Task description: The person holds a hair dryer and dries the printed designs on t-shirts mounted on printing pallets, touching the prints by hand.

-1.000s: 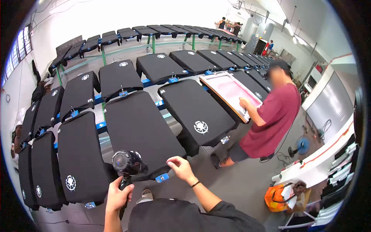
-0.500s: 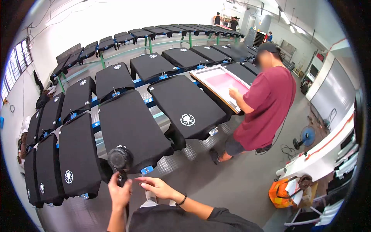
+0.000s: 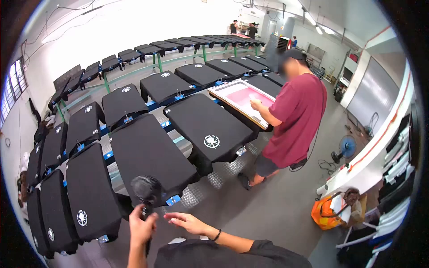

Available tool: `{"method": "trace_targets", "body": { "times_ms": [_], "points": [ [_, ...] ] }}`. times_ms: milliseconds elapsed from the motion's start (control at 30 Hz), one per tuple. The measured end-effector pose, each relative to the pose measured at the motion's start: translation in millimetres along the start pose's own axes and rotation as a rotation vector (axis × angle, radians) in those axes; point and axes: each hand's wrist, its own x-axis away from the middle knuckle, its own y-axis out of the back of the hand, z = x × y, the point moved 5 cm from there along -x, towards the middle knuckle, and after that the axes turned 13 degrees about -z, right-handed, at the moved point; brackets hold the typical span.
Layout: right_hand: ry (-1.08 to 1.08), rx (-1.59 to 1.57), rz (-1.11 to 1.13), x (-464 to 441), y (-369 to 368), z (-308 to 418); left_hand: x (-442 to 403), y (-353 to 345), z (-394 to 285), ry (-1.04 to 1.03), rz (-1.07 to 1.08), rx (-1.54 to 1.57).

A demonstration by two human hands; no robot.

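Observation:
My left hand is wrapped round the handle of a black hair dryer, its round head raised over the near end of a black shirt on a flat board. The dryer's head hides part of that shirt. Just right of the handle, my right hand is open and holds nothing, its fingers stretched toward the left hand. To the right lies another black shirt with a white round spider print. More printed shirts lie to the left.
A person in a maroon shirt stands at the right, hands at a framed screen with a pink middle. Long rows of shirt-covered boards run back. An orange bag, a blue fan and hanging clothes are at right.
The hair dryer has shifted slightly right over the shirt and now covers its print, part of which showed before. My right hand stays open beside it. The whole view has turned a little.

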Motion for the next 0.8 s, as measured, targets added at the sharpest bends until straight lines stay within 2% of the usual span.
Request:
{"method": "trace_targets", "body": {
  "times_ms": [33,100,133,167,233,267,300,333,400,433,467,500,567,600,633,700,767,800],
  "points": [
    [0.011,-0.007,-0.015,-4,-9,-5,7,-3,0,-0.072,0.025,-0.043],
    [-0.134,-0.310,-0.127,-13,-22,-32,20,-8,-1,-0.154,0.177,-0.081],
    [-0.214,-0.319,-0.093,-22,-21,-57,16,-8,21,-0.311,0.246,-0.193],
    [0.059,-0.389,-0.079,-3,-49,4,25,-9,2,-0.668,0.261,-0.224],
    [0.236,-0.333,-0.149,1,-63,-3,30,1,11,-0.415,0.357,-0.219],
    [0.144,-0.345,-0.254,6,-67,-21,31,7,16,-0.399,0.406,-0.237],
    [0.164,-0.354,-0.275,13,-75,-29,30,12,23,-0.384,0.455,-0.252],
    [0.118,-0.351,-0.389,22,-79,-41,32,16,24,-0.464,0.466,-0.313],
    [0.085,-0.348,-0.541,33,-92,-56,31,28,41,-0.469,0.480,-0.324],
    [0.117,-0.478,-0.611,39,-97,-61,28,31,59,-0.501,0.486,-0.389],
    [0.155,-0.605,-0.683,47,-100,-63,35,33,54,-0.430,0.553,-0.407],
    [0.123,-0.653,-0.760,55,-103,-65,37,35,64,-0.522,0.515,-0.362],
    [0.211,-0.654,-0.833,73,-102,-84,47,35,83,-0.524,0.560,-0.273],
    [0.250,-0.682,-0.907,84,-105,-88,54,31,104,-0.405,0.754,-0.291],
    [0.281,-0.739,-0.938,93,-111,-91,64,30,103,-0.429,0.845,-0.299],
    [0.389,-0.807,-1.042,115,-119,-94,83,31,84,-0.540,0.685,-0.126],
    [0.385,-0.813,-1.192,136,-121,-98,99,22,86,-0.551,0.785,-0.225],
    [0.448,-0.776,-1.230,148,-119,-103,109,17,84,-0.563,0.823,-0.259]
  ]
}}
